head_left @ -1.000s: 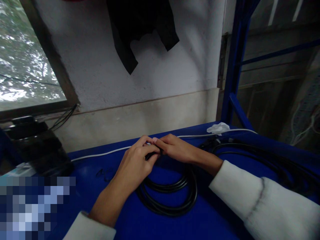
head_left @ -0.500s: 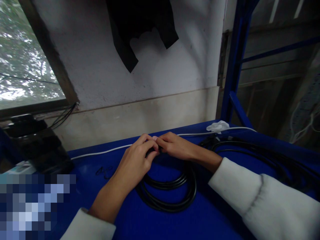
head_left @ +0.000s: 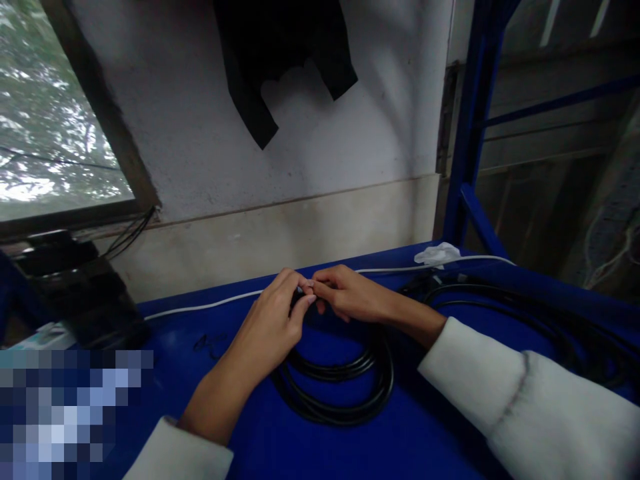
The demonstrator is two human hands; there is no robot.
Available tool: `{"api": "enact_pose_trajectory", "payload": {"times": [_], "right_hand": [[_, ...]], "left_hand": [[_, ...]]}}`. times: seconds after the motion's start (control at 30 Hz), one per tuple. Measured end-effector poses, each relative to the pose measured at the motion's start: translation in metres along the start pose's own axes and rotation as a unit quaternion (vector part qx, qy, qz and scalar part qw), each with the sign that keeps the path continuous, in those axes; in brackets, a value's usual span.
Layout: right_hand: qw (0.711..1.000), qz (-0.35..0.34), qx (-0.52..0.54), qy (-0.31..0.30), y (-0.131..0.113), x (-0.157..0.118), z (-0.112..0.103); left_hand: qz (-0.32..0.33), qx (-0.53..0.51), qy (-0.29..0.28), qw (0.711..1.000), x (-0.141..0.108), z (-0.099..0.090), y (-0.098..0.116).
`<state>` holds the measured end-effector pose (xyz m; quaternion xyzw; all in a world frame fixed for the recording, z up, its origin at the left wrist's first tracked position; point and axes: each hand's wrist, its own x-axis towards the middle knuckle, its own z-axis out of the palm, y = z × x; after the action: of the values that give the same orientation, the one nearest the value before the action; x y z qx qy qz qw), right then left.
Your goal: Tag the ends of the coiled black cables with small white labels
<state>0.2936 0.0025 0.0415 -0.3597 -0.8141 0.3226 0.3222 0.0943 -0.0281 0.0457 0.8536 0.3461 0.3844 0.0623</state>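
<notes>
Blue table point(head_left: 425, 433): bare surface around the black coil point(head_left: 345, 417); pale wall point(head_left: 300, 160) beyond.
Black coil: flat on the table, in front of me; upper edge runs beneath the hands.
Left hand point(head_left: 273, 323): I read the fingers as curled nearly closed on a dark part at the coil's upper left.
Right hand point(head_left: 357, 295): fingers bent, tips meeting the left fingertips above the coil; I cannot tell what they grip.
White cable point(head_left: 200, 307): beyond the coil.
Black cables point(head_left: 525, 300): right of the coil.
</notes>
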Motion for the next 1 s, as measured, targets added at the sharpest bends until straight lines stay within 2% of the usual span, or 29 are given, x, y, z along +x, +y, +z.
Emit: {"api": "enact_pose_trajectory", "payload": {"times": [0.23, 0.8, 1.0], "right_hand": [[0.998, 0.007, 0.068, 0.0, -0.008, 0.0, 0.0], [0.998, 0.002, 0.049, 0.03, -0.012, -0.002, 0.0], [0.998, -0.015, 0.056, 0.03, -0.014, -0.002, 0.0]], "left_hand": [[-0.026, 0.003, 0.029, 0.999, 0.001, 0.0, 0.003], [-0.101, -0.047, 0.071, 0.991, 0.006, -0.001, 0.008], [-0.118, -0.106, 0.081, 0.984, 0.008, -0.002, 0.004]]}}
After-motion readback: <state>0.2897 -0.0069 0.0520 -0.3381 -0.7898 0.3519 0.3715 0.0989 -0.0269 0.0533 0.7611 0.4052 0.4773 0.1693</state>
